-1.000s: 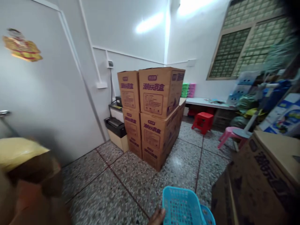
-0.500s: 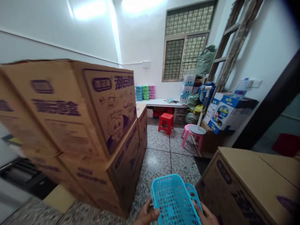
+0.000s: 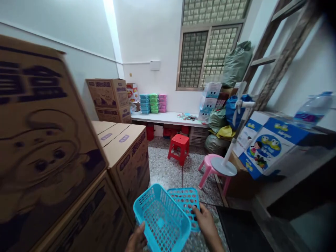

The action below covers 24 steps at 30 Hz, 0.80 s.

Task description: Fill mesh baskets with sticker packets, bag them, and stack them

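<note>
Blue baskets above terrazzo floor (cardboard boxes crowd left).

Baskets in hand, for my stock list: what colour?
The baskets are turquoise blue; head view.

**Baskets near, cartons left, table far**

Near and centre, the left hand holds the nearer basket and the right hand grips the farther basket just behind it. Stacked cartons fill the left. A table stands far, with tubs on it and a stool before it. On the right, a bottle lies on a box.
</note>
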### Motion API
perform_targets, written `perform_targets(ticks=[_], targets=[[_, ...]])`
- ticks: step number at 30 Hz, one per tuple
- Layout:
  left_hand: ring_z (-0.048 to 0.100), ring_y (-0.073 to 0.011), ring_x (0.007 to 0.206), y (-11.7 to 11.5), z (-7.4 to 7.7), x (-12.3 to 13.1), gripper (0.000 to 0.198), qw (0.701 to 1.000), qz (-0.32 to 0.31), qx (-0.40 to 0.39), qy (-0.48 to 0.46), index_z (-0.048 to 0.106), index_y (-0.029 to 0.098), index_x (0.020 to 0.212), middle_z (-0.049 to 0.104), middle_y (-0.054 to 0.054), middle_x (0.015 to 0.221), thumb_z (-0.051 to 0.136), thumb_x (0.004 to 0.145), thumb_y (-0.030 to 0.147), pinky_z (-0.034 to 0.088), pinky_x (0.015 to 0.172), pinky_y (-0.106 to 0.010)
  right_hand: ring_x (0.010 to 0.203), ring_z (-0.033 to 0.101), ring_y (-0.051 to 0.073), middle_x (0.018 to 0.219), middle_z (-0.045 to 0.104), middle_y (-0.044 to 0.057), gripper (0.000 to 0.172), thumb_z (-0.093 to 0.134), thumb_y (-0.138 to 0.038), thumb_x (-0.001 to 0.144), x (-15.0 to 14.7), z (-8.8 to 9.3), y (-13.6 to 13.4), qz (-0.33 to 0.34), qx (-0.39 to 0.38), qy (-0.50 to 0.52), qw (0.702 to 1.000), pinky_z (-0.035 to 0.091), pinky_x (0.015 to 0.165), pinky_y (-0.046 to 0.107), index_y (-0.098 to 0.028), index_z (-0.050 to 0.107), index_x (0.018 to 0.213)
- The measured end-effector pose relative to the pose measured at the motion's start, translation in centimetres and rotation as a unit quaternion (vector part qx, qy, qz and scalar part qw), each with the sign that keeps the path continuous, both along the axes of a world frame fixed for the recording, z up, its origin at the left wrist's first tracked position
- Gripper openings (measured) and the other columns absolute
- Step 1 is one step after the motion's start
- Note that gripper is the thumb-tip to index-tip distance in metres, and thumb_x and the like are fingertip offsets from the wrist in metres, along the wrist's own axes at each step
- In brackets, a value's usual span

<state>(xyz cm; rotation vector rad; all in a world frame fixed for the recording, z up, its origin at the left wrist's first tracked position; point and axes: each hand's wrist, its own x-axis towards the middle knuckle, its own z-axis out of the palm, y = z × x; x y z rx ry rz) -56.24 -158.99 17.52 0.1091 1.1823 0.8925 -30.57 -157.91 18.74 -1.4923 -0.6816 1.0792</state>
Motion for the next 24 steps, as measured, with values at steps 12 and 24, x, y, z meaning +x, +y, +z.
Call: perform_targets(ticks=[12, 24], targets=[[0.064, -0.0187, 0.076, 41.1, 1.5, 12.4, 0.036, 0.998, 0.042, 0.043, 0.002, 0.057, 0.02, 0.111, 0.066, -0.006, 0.091, 0.064, 0.08, 0.039, 0.051, 0.081, -0.041, 0.085, 0.07, 0.028, 0.077, 0.074, 0.002, 0.063, 0.085, -0.038, 0.048, 17.1, -2.0, 31.0, -0.183, -0.008, 0.206, 0.961, 0.057, 0.075, 0.039, -0.016, 0.064, 0.103], [0.064, -0.0171, 0.068, 78.7, -2.6, 25.7, 0.035, 0.992, 0.114, 0.041, 0.018, 0.053, 0.022, 0.112, 0.063, -0.004, 0.082, 0.063, 0.081, 0.036, 0.052, 0.072, -0.036, 0.076, 0.07, 0.025, 0.083, 0.075, 0.003, 0.051, 0.082, -0.034, 0.053, 33.1, -7.8, 66.5, -0.161, -0.046, 0.258, 0.952, 0.058, 0.073, 0.04, -0.018, 0.065, 0.099]])
